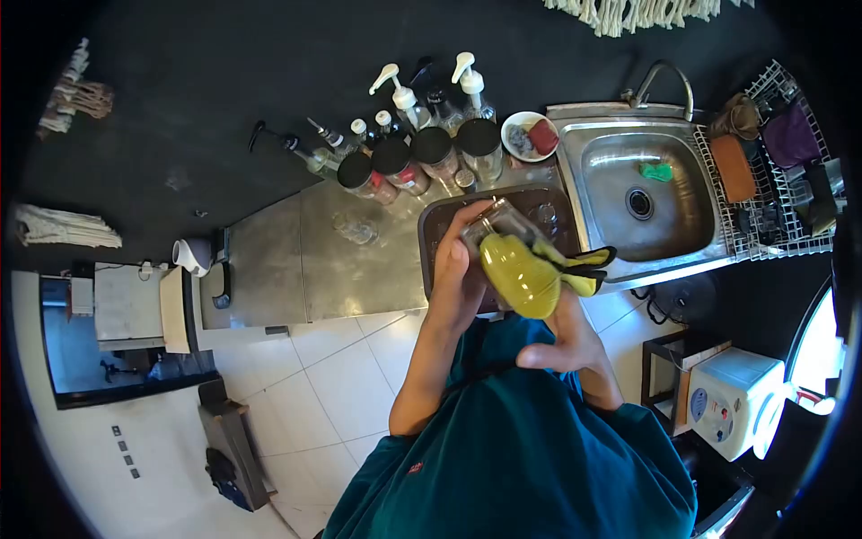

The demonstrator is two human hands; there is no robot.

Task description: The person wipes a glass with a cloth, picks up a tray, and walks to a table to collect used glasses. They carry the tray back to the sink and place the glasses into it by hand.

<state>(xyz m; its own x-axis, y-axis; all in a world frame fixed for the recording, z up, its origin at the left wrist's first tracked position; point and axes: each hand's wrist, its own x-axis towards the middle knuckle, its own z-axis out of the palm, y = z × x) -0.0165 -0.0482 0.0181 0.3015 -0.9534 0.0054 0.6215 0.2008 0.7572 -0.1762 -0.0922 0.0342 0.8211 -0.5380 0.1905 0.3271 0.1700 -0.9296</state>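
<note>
A clear drinking glass (503,218) is tilted in front of me, with my left hand (460,267) wrapped around its left side. A yellow cloth with black edging (521,278) is bunched inside the glass, and its loose corners stick out on the right. My right hand (571,337) is at the cloth's lower right end, its fingers hidden behind the cloth and its thumb held apart toward the left. Beneath the glass is a brown tray (435,225) on the steel counter, with some clear glassware (545,214) in it.
Black-lidded jars (435,144) and pump bottles (470,81) line the back of the steel counter (269,260), beside a white bowl (530,136). A clear glass item (355,227) sits left of the tray. Rightward are the sink (642,238), with a green sponge (655,171), and a wire dish rack (770,225).
</note>
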